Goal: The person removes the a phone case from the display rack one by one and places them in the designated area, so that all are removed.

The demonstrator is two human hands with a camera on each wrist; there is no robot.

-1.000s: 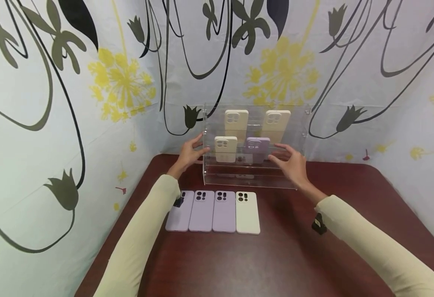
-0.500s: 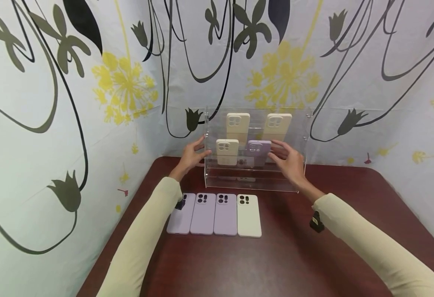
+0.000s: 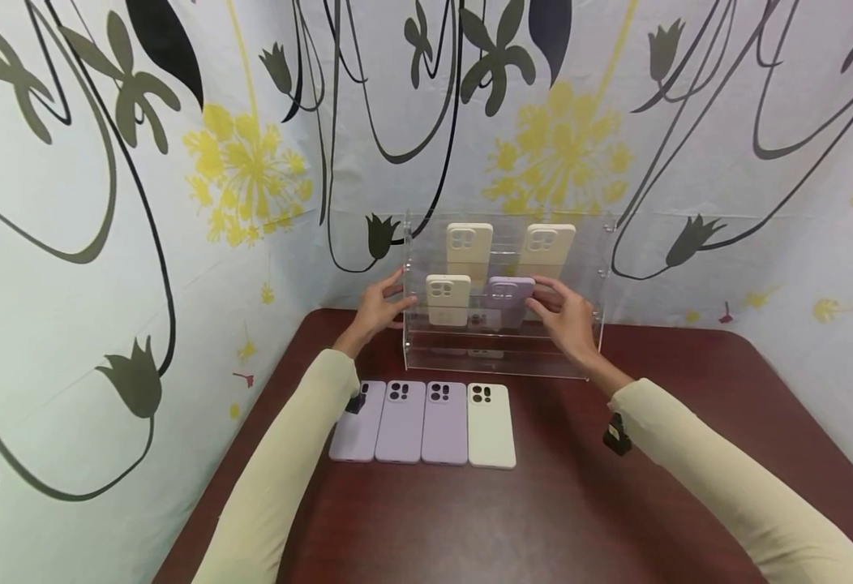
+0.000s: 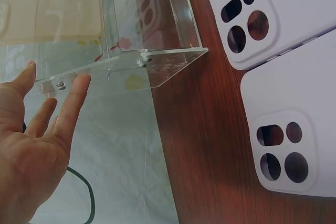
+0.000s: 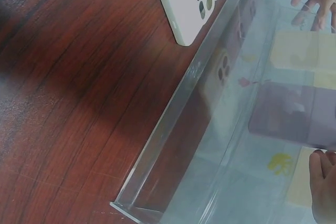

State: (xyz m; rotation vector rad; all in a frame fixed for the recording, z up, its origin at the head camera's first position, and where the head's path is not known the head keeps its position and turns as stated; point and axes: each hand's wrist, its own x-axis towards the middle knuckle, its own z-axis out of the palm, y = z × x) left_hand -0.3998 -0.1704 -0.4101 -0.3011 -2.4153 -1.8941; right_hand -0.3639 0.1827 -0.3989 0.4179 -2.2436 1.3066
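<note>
A clear acrylic tiered stand [image 3: 499,361] holds phone cases on its shelves. My left hand [image 3: 379,310] is at the stand's left side panel; in the left wrist view its fingers [image 4: 71,106] are extended against that panel. My right hand [image 3: 568,316] pinches the right edge of a lilac phone case [image 3: 508,290] standing on a middle shelf; the right wrist view shows the thumb and fingers [image 5: 317,174] at that edge, partly out of frame. Left of it leans a cream phone case [image 3: 447,292]. Two more cream phone cases [image 3: 469,241] [image 3: 547,243] stand on the upper shelf.
Before the stand, a row of cases lies flat on the dark red wooden table [image 3: 456,519]: three lilac phone cases [image 3: 443,430] and a cream phone case [image 3: 492,430] at the right end. A patterned cloth [image 3: 368,122] hangs close behind and at both sides.
My right hand has closed in on the lilac case's right edge, where it stood slightly apart before. My left hand stays at the stand's side. The head view has shifted slightly.
</note>
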